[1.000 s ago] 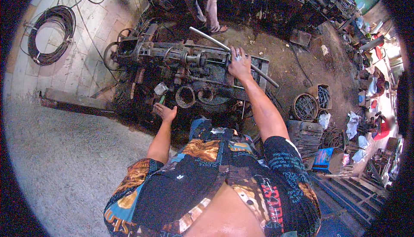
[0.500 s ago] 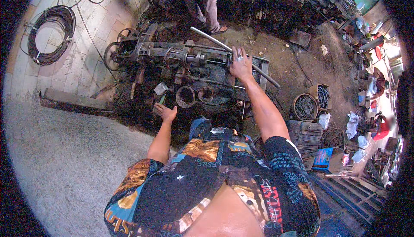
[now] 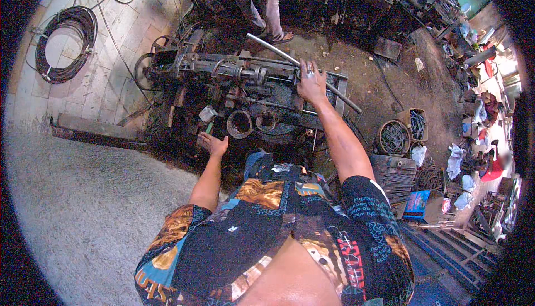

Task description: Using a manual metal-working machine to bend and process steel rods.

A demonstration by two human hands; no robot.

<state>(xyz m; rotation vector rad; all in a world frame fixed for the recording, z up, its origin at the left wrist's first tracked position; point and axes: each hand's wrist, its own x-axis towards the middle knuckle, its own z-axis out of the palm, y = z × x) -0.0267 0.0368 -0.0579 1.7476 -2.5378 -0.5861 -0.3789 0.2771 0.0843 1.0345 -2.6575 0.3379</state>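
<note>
"Where is the right hand?" asks the first.

"On the pale metal bar," says the second. "The right hand [image 3: 312, 86] lies across the middle of the metal bar [image 3: 270, 47], with its fingers reaching over it. Whether they close around it cannot be told from above."

"And the bar itself?"

"It slants over the right-hand part of the dark machine [image 3: 195, 65], one end pointing up and to the left, the other down and to the right. Both ends stick out past the hand."

"What about the left hand?"

"The left hand [image 3: 214, 144] is at the machine's near side, its thumb spread away from the fingers. The fingertips are right by a narrow green piece [image 3: 209, 128]. Nobody could say from here whether they grip it or only rest beside it. Just beyond the green piece sits a whitish, boxy object [image 3: 208, 113]."

"Anything between the two hands?"

"Two round openings with rusty rims, side by side: the larger ring [image 3: 230, 125] nearer the left hand, the smaller ring [image 3: 258, 123] to its right."

"And farther off?"

"A co-worker's trousered legs [image 3: 272, 13] beyond the machine, and a coil of black cable [image 3: 87, 44] on the pale tiled floor [image 3: 72, 95] at the left."
</note>
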